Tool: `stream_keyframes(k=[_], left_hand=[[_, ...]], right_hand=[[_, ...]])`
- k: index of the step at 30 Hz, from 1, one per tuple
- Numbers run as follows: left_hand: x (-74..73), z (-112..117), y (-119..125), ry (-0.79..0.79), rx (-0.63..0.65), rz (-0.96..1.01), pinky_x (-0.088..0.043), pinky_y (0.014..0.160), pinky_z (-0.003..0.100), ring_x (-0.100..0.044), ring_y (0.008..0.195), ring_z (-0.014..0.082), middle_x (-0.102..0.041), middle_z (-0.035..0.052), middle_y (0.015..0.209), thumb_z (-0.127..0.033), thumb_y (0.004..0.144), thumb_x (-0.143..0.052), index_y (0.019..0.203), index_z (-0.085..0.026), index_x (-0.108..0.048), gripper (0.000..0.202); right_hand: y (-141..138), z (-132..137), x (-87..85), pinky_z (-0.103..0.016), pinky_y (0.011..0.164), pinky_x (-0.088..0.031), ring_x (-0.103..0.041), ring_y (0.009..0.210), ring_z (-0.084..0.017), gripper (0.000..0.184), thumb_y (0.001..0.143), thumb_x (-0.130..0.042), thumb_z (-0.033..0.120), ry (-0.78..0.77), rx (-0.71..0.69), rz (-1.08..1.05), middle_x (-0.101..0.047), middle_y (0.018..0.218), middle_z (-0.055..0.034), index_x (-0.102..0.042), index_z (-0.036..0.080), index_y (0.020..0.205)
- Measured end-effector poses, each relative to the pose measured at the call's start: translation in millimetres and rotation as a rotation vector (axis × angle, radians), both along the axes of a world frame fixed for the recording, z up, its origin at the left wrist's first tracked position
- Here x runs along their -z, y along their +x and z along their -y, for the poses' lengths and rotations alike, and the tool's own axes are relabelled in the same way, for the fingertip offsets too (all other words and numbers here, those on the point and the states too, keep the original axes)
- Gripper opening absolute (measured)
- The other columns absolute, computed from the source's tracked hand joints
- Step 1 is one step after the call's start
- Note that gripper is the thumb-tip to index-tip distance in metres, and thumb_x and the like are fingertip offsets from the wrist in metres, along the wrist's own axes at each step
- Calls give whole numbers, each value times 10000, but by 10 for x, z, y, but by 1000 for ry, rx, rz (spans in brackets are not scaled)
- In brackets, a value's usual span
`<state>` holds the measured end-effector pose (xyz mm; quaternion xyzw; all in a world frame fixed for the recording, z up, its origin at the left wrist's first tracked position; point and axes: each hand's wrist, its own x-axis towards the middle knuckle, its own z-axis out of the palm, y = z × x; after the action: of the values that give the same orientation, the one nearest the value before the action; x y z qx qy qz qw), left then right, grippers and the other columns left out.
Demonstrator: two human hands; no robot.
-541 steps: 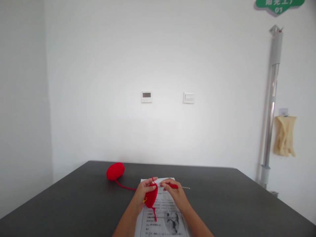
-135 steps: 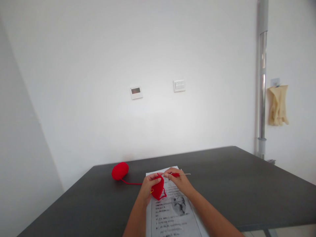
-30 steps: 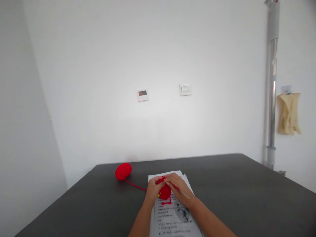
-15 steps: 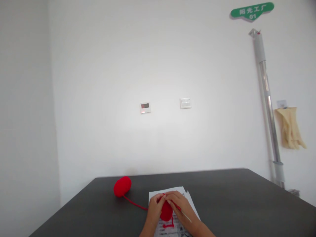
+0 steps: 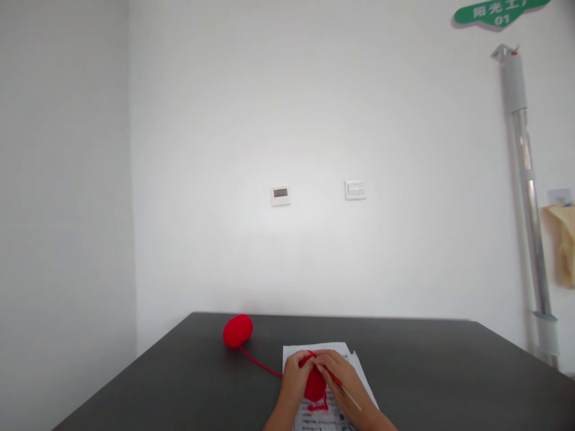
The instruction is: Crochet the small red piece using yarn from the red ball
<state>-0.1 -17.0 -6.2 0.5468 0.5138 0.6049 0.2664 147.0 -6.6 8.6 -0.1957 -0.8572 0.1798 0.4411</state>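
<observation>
My left hand (image 5: 294, 377) is closed around a small red crocheted piece (image 5: 314, 386), held just above a printed sheet of paper (image 5: 342, 353). My right hand (image 5: 338, 372) pinches a crochet hook (image 5: 348, 396) with a red grip, its metal shaft pointing toward the lower right. The fingertips of both hands meet at the top of the red piece. A red strand runs left from the piece to a ball of red yarn (image 5: 238, 330) lying on the dark table (image 5: 179, 383).
A metal pole (image 5: 530, 203) stands at the right wall with a cream cloth (image 5: 563, 242) hanging beside it. Two small wall panels (image 5: 281, 196) sit on the white wall. A green sign (image 5: 498, 12) is at top right.
The view has shifted a little; the hands sit slightly further right in the picture. Both hands keep the same hold on the red piece and the hook.
</observation>
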Motion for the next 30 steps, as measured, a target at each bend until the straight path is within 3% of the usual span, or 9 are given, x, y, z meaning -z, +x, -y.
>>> stream_keyframes(k=[8,16,26,30], left_hand=[[69,-48,-3,16,1,45,-445,702,322,-601,703,227,-695,60,679,-179,610,-542,611,-172,-674,132],[25,-15,7,17,-19,71,-446,721,326,-600,721,223,-692,63,686,-194,610,-571,627,-164,-681,115],[20,-34,-8,-15,74,239,-447,803,358,-622,786,241,-710,76,745,-211,553,-658,713,-143,-708,180],[19,-34,-29,-69,187,371,-446,773,339,-620,750,225,-705,76,728,-218,524,-690,728,-122,-711,227]], right_hand=[[-12,-35,63,-353,881,-460,-564,990,-213,255,922,-376,297,11,-12,1,-619,1049,-85,-613,233,993],[-4,-22,28,-349,883,-460,-564,979,-211,256,920,-382,294,-6,-11,-30,-612,1025,-99,-615,205,978],[-1,4,12,-332,857,-463,-565,948,-198,256,920,-382,274,49,-16,-42,-605,1003,-88,-618,213,1000],[9,10,1,-335,854,-463,-562,949,-197,257,920,-383,269,43,-8,-26,-605,1008,-85,-616,217,1018]])
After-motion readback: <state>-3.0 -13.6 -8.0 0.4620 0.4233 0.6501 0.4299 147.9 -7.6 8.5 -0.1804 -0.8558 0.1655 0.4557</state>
